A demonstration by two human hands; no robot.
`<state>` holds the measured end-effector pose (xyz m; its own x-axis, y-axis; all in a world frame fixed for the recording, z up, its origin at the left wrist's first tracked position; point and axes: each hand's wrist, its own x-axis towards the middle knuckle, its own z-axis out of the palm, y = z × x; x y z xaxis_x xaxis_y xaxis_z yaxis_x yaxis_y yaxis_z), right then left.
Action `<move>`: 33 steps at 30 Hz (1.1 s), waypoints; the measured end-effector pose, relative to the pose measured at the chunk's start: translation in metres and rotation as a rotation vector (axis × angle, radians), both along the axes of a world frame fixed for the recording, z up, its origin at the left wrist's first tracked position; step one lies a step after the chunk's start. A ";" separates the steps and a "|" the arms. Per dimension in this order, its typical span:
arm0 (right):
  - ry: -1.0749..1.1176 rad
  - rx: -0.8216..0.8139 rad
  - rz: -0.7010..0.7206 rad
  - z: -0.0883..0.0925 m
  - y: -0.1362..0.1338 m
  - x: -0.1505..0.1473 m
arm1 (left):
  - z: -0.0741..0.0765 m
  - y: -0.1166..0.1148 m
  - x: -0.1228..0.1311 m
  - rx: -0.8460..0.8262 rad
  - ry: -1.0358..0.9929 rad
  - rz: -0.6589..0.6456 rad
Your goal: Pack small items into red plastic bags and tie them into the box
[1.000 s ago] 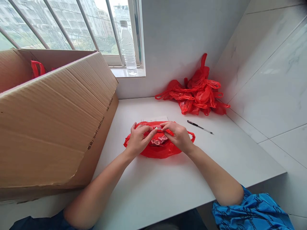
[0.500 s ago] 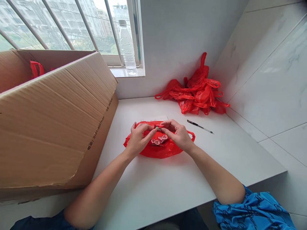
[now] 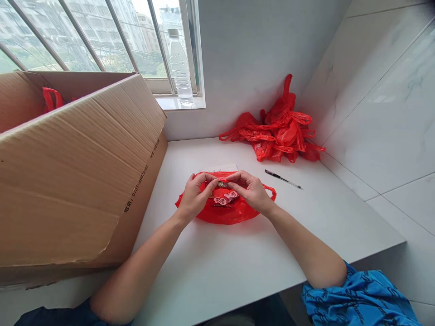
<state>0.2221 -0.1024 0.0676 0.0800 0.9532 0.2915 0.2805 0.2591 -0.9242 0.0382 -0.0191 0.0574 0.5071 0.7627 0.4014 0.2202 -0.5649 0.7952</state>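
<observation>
My left hand (image 3: 196, 198) and right hand (image 3: 249, 191) are curling almost closed, their fingertips meeting at the upper edge of a red bag (image 3: 224, 213). They are pinching that edge and a glinting small item (image 3: 222, 184), too small to identify, apparently to gather the bag's mouth. The bag is lying flat on the white counter (image 3: 217, 267), which is supporting it, with a printed packet (image 3: 226, 199) showing at its centre. A paper sheet (image 3: 220, 168) is lying under its far edge, and a pen (image 3: 282, 179) is lying just right of it. Farther off, a heap of red bags (image 3: 277, 133) is sitting in the corner, a carton (image 3: 74, 181) is standing at left, and a bottle (image 3: 179, 68) is standing on the sill.
</observation>
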 end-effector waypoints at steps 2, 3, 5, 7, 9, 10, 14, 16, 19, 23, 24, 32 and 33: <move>-0.008 -0.018 -0.010 0.002 -0.001 -0.001 | 0.000 -0.001 0.000 0.000 0.001 0.015; -0.013 -0.035 -0.012 0.003 -0.001 -0.002 | 0.000 -0.001 0.000 0.002 0.004 0.019; -0.031 -0.080 -0.007 0.005 -0.002 -0.003 | 0.000 -0.003 0.000 0.002 0.016 0.012; -0.057 -0.110 0.009 0.006 -0.003 -0.004 | 0.001 -0.004 0.000 -0.009 0.030 -0.009; -0.070 -0.112 0.022 0.006 -0.003 -0.005 | 0.001 -0.005 0.001 -0.029 0.035 -0.030; -0.064 -0.108 0.028 0.006 -0.003 -0.005 | 0.002 -0.006 0.001 -0.041 0.036 -0.039; -0.025 -0.099 0.049 0.005 -0.002 -0.005 | 0.002 -0.007 0.001 -0.073 0.041 -0.053; -0.031 -0.102 0.050 0.005 -0.001 -0.004 | 0.002 -0.007 0.001 -0.075 0.043 -0.054; -0.044 -0.106 0.039 0.004 -0.001 -0.003 | 0.002 -0.006 0.001 -0.080 0.045 -0.060; -0.056 -0.101 0.037 0.003 -0.001 -0.003 | 0.003 -0.006 0.002 -0.087 0.040 -0.058; -0.061 -0.099 0.035 0.003 -0.001 -0.003 | 0.003 -0.006 0.002 -0.087 0.040 -0.056; -0.321 -0.042 -0.036 0.003 -0.004 -0.003 | 0.004 -0.003 -0.002 -0.009 0.159 -0.028; -0.395 -0.005 -0.056 0.002 -0.004 -0.003 | 0.005 -0.001 -0.004 0.032 0.182 -0.006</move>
